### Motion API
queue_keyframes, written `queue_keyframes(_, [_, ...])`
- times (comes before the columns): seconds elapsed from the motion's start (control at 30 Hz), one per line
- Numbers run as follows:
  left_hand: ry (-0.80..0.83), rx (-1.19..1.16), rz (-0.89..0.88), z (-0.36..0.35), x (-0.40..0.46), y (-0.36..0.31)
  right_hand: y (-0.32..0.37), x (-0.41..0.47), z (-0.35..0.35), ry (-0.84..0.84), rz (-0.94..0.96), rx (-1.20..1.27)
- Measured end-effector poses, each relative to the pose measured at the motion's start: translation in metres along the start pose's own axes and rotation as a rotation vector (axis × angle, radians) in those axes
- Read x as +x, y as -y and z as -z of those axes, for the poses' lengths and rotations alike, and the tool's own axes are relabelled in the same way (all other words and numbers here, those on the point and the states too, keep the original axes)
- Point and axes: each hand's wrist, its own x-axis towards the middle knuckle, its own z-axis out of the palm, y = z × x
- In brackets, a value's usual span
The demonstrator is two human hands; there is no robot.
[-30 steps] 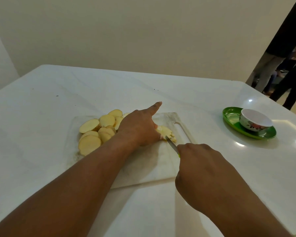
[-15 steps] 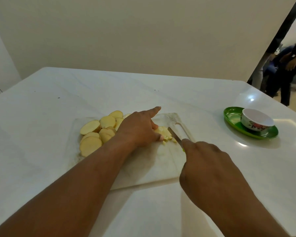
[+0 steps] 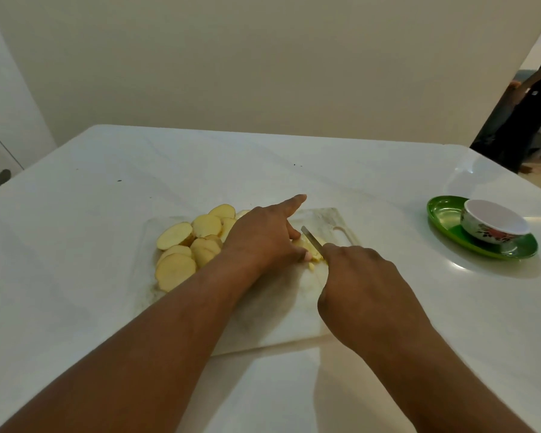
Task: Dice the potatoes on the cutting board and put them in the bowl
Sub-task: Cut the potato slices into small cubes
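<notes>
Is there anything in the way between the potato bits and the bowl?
Nothing visible. Bare table lies between the cutting board, where the diced potato sits, and the bowl on the green plate. Only the right hand, gripping the knife, is near that path.

A white table (image 3: 107, 232) with open surface on its left side, along its far edge, and near the front edge between the 2 forearms. A white cutting board (image 3: 281, 317) fills the centre. A pile of potato slices (image 3: 188, 245) blocks the board's left part. The left hand (image 3: 263, 239) and the right hand (image 3: 356, 285), with a knife (image 3: 311, 240) between them, block its middle and right. Bare table separates the board from a bowl (image 3: 494, 225) on a green plate (image 3: 444, 214) at far right.
</notes>
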Motion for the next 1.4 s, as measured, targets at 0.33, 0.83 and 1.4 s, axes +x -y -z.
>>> queue_keyframes(0.33, [0.016, 0.042, -0.037, 0.003, -0.002, 0.0, 0.002, 0.006, 0.006, 0.061, 0.043, -0.007])
queue_keyframes(0.83, [-0.042, 0.036, -0.045, -0.001, -0.003, -0.003, 0.006, -0.009, 0.022, 0.142, 0.034, -0.031])
queue_keyframes(1.4, [-0.062, 0.071, -0.038, -0.003, -0.004, -0.004, 0.011, -0.054, 0.04, 0.244, -0.043, -0.005])
